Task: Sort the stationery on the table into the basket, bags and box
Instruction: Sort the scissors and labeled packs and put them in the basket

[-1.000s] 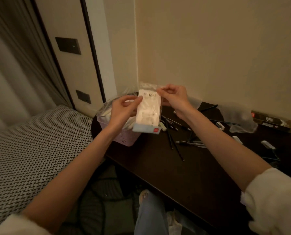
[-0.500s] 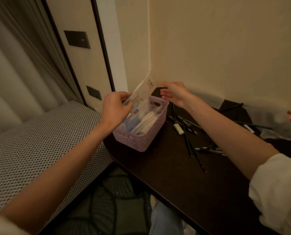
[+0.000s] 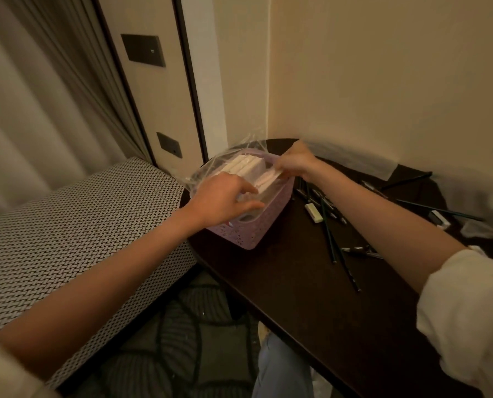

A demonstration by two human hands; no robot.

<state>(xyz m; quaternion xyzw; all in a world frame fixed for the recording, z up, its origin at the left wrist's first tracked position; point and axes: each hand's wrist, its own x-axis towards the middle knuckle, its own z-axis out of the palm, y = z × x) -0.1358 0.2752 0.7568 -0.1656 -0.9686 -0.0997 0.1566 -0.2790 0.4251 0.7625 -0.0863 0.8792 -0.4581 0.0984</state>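
Lilac basket, dark table, black-and-white woven seat.

Both forearms are bare and extend forward, converging toward each other. Pale sleeves are pushed up near the elbows. The left hand is palm down, fingers spread and slightly bent, thumb extended toward the right hand. The right hand lies just beyond and right of the left hand, motion-blurred, fingers curled in a pinch; the hands are close but apart.
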